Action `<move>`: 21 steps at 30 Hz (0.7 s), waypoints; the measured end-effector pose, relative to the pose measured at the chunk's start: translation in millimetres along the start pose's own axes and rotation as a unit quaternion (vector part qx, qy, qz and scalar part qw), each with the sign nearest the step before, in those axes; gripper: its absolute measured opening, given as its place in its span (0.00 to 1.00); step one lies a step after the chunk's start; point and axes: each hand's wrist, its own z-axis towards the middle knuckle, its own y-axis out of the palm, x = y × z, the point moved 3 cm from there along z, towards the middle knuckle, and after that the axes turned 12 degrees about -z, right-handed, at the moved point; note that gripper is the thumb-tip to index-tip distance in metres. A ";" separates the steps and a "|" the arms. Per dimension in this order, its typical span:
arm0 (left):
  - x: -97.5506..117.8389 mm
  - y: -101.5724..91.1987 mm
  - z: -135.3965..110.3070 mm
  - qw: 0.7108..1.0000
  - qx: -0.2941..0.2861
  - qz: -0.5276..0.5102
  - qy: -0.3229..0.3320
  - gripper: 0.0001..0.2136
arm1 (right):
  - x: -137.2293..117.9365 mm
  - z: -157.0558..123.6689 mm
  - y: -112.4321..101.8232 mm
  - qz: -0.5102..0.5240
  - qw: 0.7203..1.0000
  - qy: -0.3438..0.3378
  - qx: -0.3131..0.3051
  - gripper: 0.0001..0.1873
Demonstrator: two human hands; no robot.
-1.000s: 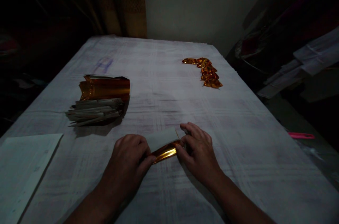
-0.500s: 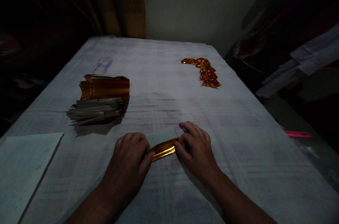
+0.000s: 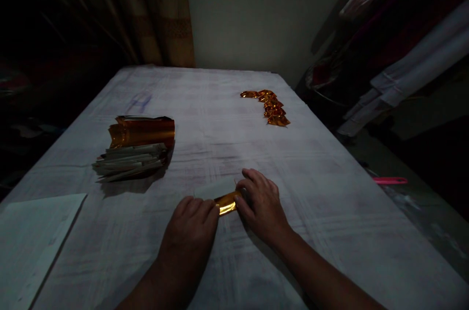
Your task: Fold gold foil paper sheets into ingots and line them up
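Note:
A small sheet of gold foil paper lies on the table between my hands, its near part rolled or folded over with the gold side out and its pale side showing beyond. My left hand is closed on the left end, fingers curled over it. On the right end, my right hand pinches the paper between thumb and fingers. Both hands hide the ends of the sheet. Farther off to the left stands a stack of gold paper sheets, curved, with pale edges fanned out.
Several folded gold foil pieces lie in a bent row at the far right of the table. A white board or sheet covers the near left corner. A pink handle shows beyond the right edge; cloths hang above it.
My left hand has slid right along the foil paper, its fingers now curled over the end. My right hand keeps its pinch. The view has shifted slightly.

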 end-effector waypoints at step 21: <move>-11.7 19.3 -26.7 0.998 -0.021 0.004 0.051 0.21 | -15.0 -17.8 -8.9 -0.043 0.997 -0.054 -0.022 0.15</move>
